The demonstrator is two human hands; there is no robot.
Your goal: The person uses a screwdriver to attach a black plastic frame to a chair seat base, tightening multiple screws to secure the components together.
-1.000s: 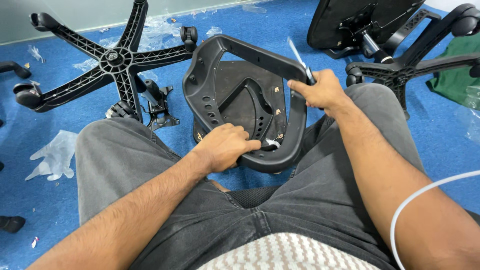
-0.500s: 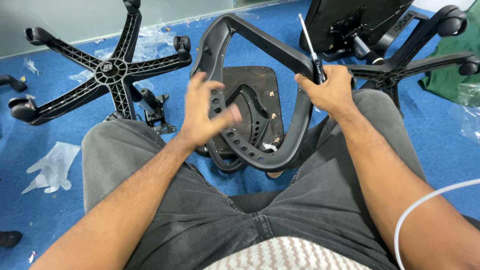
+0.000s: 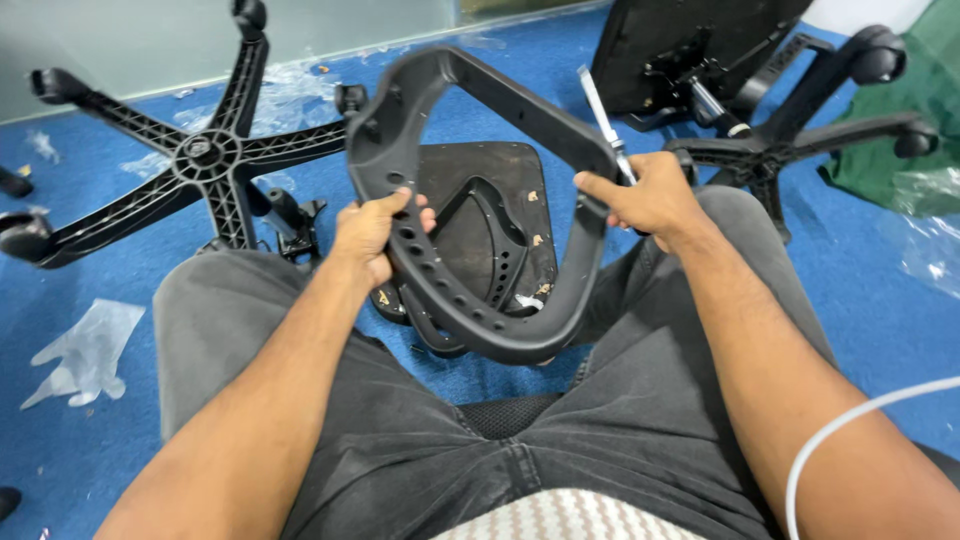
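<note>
I count one frame (image 3: 480, 250), two bases: left hand (image 3: 372, 232) and right hand (image 3: 650, 195) fingers closed on it, right also gripping a screwdriver (image 3: 603, 120).

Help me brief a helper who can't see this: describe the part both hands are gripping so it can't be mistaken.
Start at the grey-trousered lap, above the blue carpet. There the left hand and right hand grip a black plastic chair frame. Unlike the star-shaped wheeled base beyond, it is an open curved loop with rows of small holes.

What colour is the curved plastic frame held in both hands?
Black, with a row of small holes along its edge; the curved frame shows clearly in the head view, gripped by left hand and right hand.
</note>
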